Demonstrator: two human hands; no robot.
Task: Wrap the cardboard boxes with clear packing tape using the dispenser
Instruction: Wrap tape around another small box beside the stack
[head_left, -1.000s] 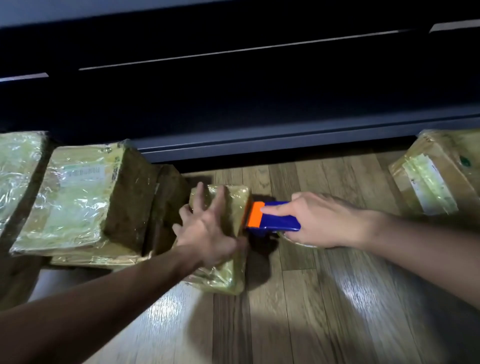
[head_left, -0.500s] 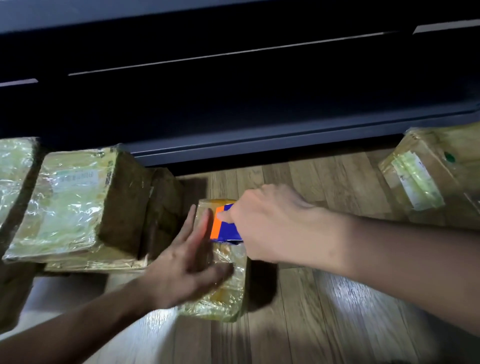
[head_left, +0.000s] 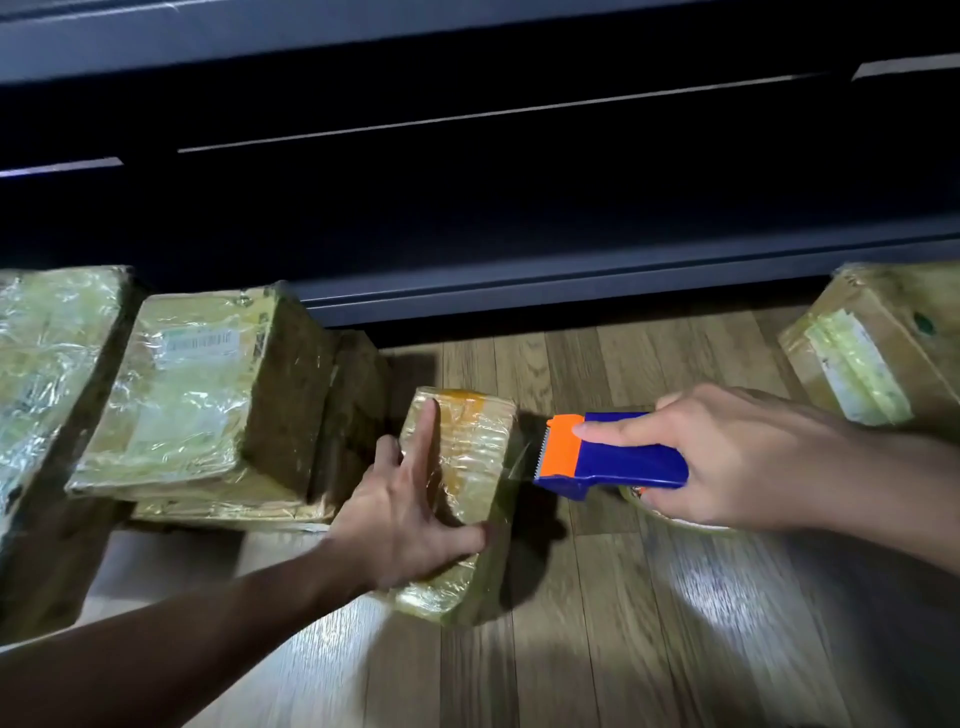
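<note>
Your left hand (head_left: 410, 512) lay flat, fingers spread, pinning the box (head_left: 457, 499) to the floor; your right hand (head_left: 727, 457) gripped the dispenser (head_left: 613, 457) just beside it, tape (head_left: 514, 467) stretched between. Mid-wrap, seemingly; the next move called for cutting or another pass.

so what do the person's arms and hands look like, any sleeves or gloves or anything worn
Both are bare. The left hand and its forearm show no sleeve, glove, ring or watch right down to the lower left frame edge. The right hand is likewise ungloved, with no ring or wristband showing, and its forearm runs off the right edge uncovered. The fingers look slim with short, unpainted nails.
</note>
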